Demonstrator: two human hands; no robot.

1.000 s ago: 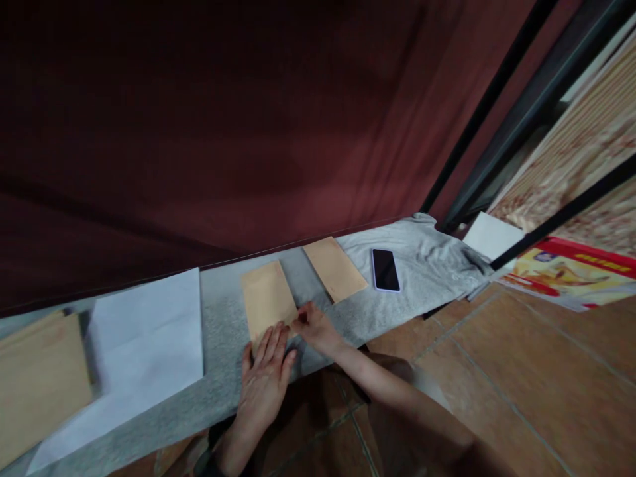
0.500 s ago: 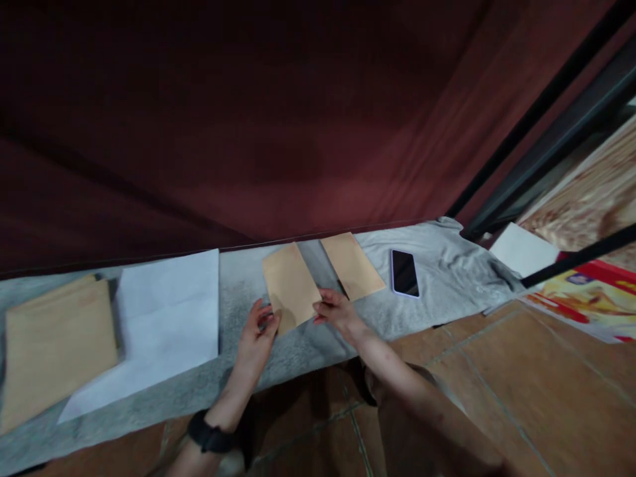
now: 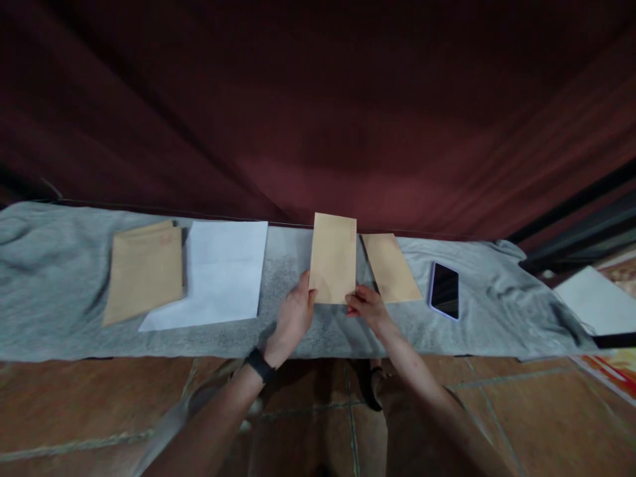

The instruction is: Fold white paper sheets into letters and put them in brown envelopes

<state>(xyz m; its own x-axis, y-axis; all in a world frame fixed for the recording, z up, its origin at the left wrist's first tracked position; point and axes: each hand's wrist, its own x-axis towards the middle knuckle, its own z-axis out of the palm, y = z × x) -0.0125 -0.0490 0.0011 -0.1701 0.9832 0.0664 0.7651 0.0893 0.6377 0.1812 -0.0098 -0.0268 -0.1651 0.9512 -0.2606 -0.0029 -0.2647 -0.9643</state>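
Observation:
Between my hands a tan paper envelope point(image 3: 334, 260) is held up over the grey cloth, its long side pointing away from me. My left hand point(image 3: 296, 310) grips its lower left edge, thumb on the front. At the lower right corner, my right hand point(image 3: 366, 305) pinches it between thumb and fingers. Faint red print runs along the envelope's upper right side. Just right of it lies a second tan envelope point(image 3: 392, 268), flat on the cloth. To the left, a white paper sheet point(image 3: 226, 275) lies partly under larger tan envelopes point(image 3: 146, 271).
A phone in a lilac case point(image 3: 444, 290) lies right of the envelopes. The grey cloth point(image 3: 54, 278) covers a long narrow surface against a dark red curtain point(image 3: 318, 132). A white flat object point(image 3: 599, 301) sits at the far right. Tiled floor point(image 3: 536, 411) lies below.
The held envelope has turned more upright and been lifted. My left hand has closed onto its left edge. The whole view has swung to the left.

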